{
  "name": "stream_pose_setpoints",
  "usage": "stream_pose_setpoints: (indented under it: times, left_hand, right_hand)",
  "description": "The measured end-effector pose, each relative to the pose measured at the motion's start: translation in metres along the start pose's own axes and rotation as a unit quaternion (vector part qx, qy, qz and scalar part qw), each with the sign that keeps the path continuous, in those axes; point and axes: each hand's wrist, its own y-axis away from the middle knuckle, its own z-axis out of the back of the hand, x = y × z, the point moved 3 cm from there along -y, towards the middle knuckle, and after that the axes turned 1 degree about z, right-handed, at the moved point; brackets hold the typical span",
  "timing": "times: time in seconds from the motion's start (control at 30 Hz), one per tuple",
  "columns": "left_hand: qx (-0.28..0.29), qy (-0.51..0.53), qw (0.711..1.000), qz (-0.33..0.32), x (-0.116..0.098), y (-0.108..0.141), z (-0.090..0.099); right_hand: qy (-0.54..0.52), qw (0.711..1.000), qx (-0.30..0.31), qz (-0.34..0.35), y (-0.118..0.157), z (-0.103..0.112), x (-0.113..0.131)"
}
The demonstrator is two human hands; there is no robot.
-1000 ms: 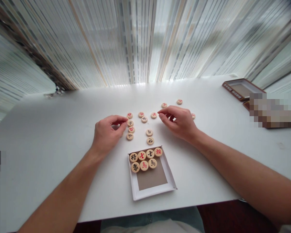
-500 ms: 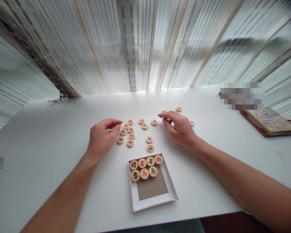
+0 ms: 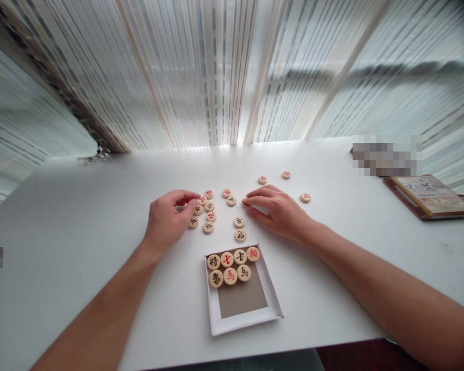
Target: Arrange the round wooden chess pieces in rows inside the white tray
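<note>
On the white tabletop [image 3: 100, 206], nearest me, a shallow white square box [image 3: 247, 323] holds seven round wooden pieces [image 3: 230, 276]. Beyond it, my right hand [image 3: 276, 208] pinches a small wooden disc [image 3: 244, 203]; my left hand [image 3: 170, 216], fingers curled, hovers beside clustered discs [image 3: 209, 227].

The only view looks forward and down from the wearer's head, over both forearms, across the table [image 3: 100, 288] to the blinds [image 3: 224, 72].

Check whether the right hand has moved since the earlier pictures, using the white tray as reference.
Yes. Against the white tray, the right hand has come nearer and shifted left, its fingertips now at a wooden disc.
</note>
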Motion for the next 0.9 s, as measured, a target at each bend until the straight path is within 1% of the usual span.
stream_pose_setpoints:
  times: [0.13,0.23,0.33,0.4,0.47,0.53,0.63,0.7,0.8,0.87,0.9]
  left_hand:
    - [0.011,0.006,1.0,-0.012,-0.007,0.006,-0.002]
    - [0.019,0.008,0.999,-0.025,-0.016,0.011,-0.002]
    - [0.035,0.025,0.999,-0.031,-0.028,0.018,-0.001]
    - [0.063,0.079,0.995,-0.015,-0.034,0.024,-0.004]
    - [0.104,0.144,0.984,-0.002,-0.04,0.031,-0.008]
    - [0.146,0.201,0.969,0.006,-0.046,0.038,-0.014]
    - [0.201,0.287,0.936,0.032,-0.053,0.047,-0.02]
    - [0.217,0.329,0.918,0.038,-0.057,0.05,-0.02]
    - [0.228,0.36,0.904,0.046,-0.06,0.051,-0.019]
    - [0.233,0.374,0.896,0.054,-0.06,0.052,-0.018]
    - [0.233,0.379,0.894,0.056,-0.06,0.052,-0.018]
  right_hand:
    - [-0.01,1.0,-0.021,-0.007,0.002,0.0,-0.002]
    - [-0.017,0.998,-0.051,-0.02,0.002,0.001,-0.001]
    - [-0.044,0.995,-0.093,-0.017,0.002,0.005,0.009]
    - [-0.099,0.986,-0.131,-0.003,0.002,0.008,0.021]
    - [-0.168,0.973,-0.159,0.005,0.003,0.011,0.033]
    - [-0.216,0.962,-0.165,0.006,0.004,0.011,0.044]
    - [-0.254,0.953,-0.163,0.006,0.006,0.01,0.055]
    - [-0.268,0.95,-0.161,0.012,0.007,0.01,0.059]
    - [-0.287,0.945,-0.156,0.022,0.007,0.013,0.063]
    - [-0.315,0.937,-0.148,0.008,0.006,0.013,0.065]
    - [-0.34,0.929,-0.143,-0.008,0.006,0.013,0.065]
